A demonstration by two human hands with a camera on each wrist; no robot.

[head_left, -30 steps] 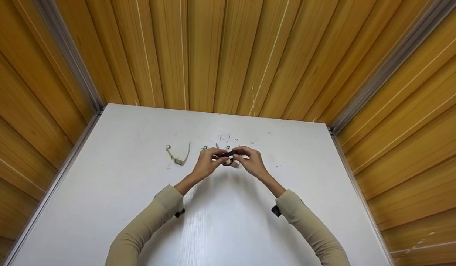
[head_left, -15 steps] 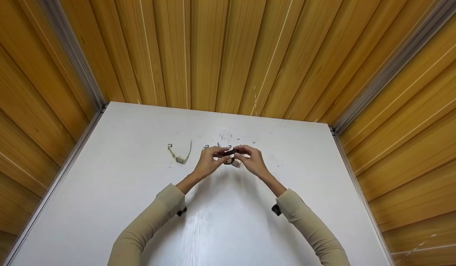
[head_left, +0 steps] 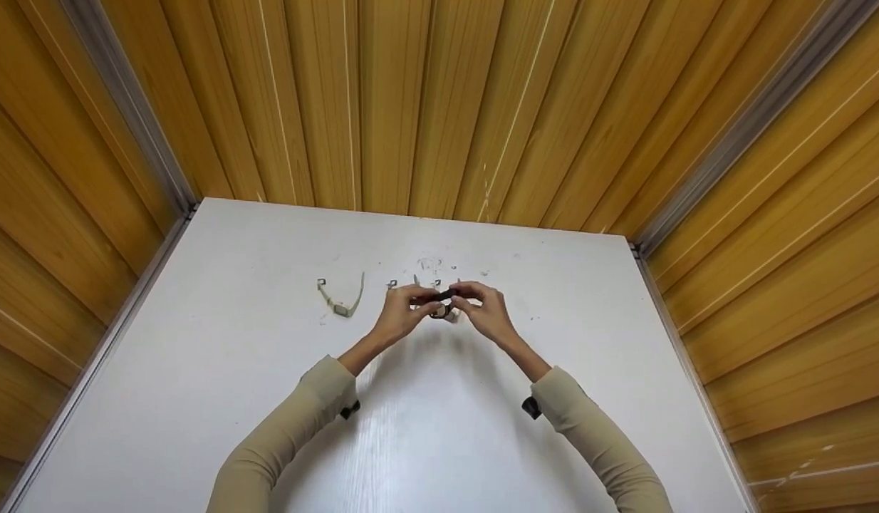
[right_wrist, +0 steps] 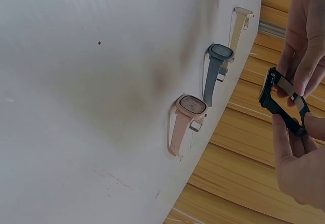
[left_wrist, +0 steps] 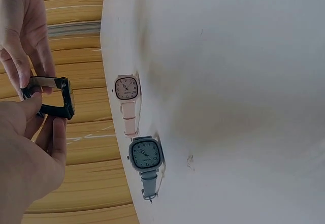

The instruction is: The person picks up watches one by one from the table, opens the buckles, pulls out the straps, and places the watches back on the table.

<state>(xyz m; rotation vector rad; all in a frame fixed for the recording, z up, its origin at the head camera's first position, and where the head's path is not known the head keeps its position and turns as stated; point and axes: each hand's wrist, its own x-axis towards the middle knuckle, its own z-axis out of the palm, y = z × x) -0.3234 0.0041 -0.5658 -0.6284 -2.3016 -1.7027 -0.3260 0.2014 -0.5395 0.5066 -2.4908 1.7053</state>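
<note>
A black wristwatch [head_left: 441, 312] is held up between both hands above the far part of the white table. Its strap [left_wrist: 45, 80] is bent round into a loop, with the pale inner side showing. My left hand [head_left: 399, 313] pinches the strap between thumb and fingers from the left. From the right, my right hand [head_left: 488, 313] pinches the strap too, fingertips close to those of the left. In the right wrist view the case of the black watch [right_wrist: 266, 88] faces left, away from the fingers. The strap ends are partly covered by the fingers.
On the white table [head_left: 268, 370] lie a cream watch [head_left: 342, 310] at left, a grey-blue watch [left_wrist: 145, 154] and a pink watch [left_wrist: 126, 88], both largely behind the hands in the head view. Wood-patterned panels [head_left: 382, 107] stand beyond the table's far edge.
The head view has shifted slightly. Both hands stay on the black watch with hardly any visible movement, and the other watches lie where they were.
</note>
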